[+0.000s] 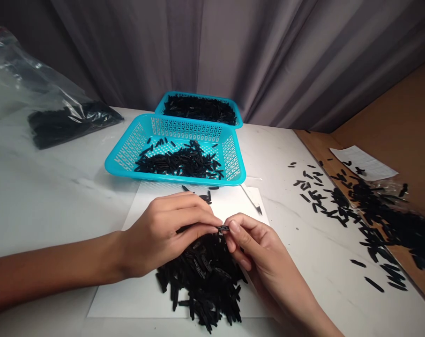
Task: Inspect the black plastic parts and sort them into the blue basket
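Pinching black piece (223, 228), left hand (172, 229), right hand (259, 241), pile (207, 285) beneath

Reference point: pile (205, 290) on paper sheet (114, 299), both on the table (50, 201). At 12 o'clock, front basket (173, 179) stands beyond the pile with parts (179, 161) inside; rear basket (238, 122), also loaded, stands directly behind it. Curtain (215, 47) hangs behind both. At 11 o'clock: plastic bag (64, 124). At 2 o'clock: scattered parts (409, 229), spread from the table onto cardboard (402, 112).
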A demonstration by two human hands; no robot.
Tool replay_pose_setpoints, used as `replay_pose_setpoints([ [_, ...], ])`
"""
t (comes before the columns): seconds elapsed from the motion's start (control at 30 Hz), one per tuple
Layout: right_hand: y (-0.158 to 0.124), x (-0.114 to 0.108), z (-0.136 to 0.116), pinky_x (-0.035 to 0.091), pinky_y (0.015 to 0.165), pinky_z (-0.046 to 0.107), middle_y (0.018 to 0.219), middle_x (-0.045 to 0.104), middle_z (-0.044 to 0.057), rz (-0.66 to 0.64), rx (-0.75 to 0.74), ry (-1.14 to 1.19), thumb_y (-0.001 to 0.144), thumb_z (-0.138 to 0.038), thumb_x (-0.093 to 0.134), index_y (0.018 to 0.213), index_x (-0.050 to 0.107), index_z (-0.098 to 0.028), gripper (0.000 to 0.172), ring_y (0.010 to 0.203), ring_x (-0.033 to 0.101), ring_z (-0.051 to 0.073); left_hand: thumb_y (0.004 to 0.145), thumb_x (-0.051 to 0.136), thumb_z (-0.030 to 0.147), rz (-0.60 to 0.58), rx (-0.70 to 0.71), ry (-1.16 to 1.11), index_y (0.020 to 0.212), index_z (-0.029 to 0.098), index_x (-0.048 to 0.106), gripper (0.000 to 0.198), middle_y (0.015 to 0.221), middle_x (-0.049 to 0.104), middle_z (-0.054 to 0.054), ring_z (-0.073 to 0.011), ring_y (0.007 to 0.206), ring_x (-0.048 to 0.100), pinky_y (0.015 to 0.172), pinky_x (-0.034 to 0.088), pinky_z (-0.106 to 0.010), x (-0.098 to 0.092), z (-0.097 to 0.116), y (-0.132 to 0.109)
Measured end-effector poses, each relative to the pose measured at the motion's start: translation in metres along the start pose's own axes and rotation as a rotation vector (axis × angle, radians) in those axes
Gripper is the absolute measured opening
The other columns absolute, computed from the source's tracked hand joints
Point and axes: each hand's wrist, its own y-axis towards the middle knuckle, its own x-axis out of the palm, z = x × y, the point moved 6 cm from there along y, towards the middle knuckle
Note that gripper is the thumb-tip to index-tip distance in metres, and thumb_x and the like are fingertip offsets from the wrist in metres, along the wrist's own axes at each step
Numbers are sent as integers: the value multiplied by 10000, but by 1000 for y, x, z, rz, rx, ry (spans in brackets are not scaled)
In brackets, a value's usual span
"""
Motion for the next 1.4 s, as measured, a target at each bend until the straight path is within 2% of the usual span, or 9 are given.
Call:
replay_pose_setpoints([
  [0.23,1,0,0,139,491,292,459,350,-90,-10,4,28,933,-459,612,678,562,-183,379,463,214,82,854,703,79,33,49,0,923,122,716,83,812,734,-63,-153,746,674,715,539,-280,1,-1,0],
  [0.73,1,1,3,181,513,278,513,428,-65,-31,2,31,930,-468,612,687,606,-181,376,480,272,82,896,650,92,-40,11,13,911,129,693,58,823,739,-50,-152,741,661,710,521,-292,6,-2,-1],
  [0.83,1,0,3,215,478,238,590,522,-41,-7,7,76,923,-432,635,796,677,-179,286,477,330,65,881,670,97,9,69,159,919,156,690,73,839,742,-28,-152,769,669,744,534,-291,-7,-3,8],
  [0.9,1,-2,1,348,525,213,772,653,18,21,-12,154,926,-403,628,962,711,-194,228,583,505,86,876,683,127,152,70,363,957,195,696,107,896,744,-16,-171,842,671,808,532,-317,-27,-5,15],
  [1.0,-1,-4,-6,494,878,338,1113,708,103,-2,-82,254,953,-420,552,1144,684,-223,304,1033,647,217,866,707,224,279,-72,554,1204,232,634,346,1105,696,-48,-213,968,641,817,529,-352,-54,-12,24],
  [1.07,-4,-3,-10,403,1074,441,1261,672,103,-60,-139,233,970,-451,502,1211,659,-252,350,1245,564,266,877,694,257,166,-54,518,1232,223,616,365,1118,681,-55,-224,1011,626,837,528,-355,-52,-11,26],
  [1.17,-8,-1,-13,266,1194,469,1423,574,49,-139,-195,133,980,-490,466,1321,595,-304,409,1400,416,259,910,651,360,-296,27,365,1178,224,637,301,1151,667,-65,-233,1054,620,890,521,-366,-21,-6,19],
  [1.23,-8,-2,-14,251,1210,463,1480,520,24,-163,-204,90,982,-522,435,1365,559,-316,452,1436,363,251,869,669,486,-534,22,318,1224,215,609,451,1269,612,-100,-268,1134,588,932,514,-398,-3,-5,10],
  [1.4,-9,-17,-20,258,1210,487,1492,509,16,-40,-240,-150,997,-564,342,1347,576,-325,484,1430,378,257,676,761,648,-652,7,260,1421,175,431,942,1476,443,-150,-342,1363,407,1097,405,-463,3,-10,2],
])
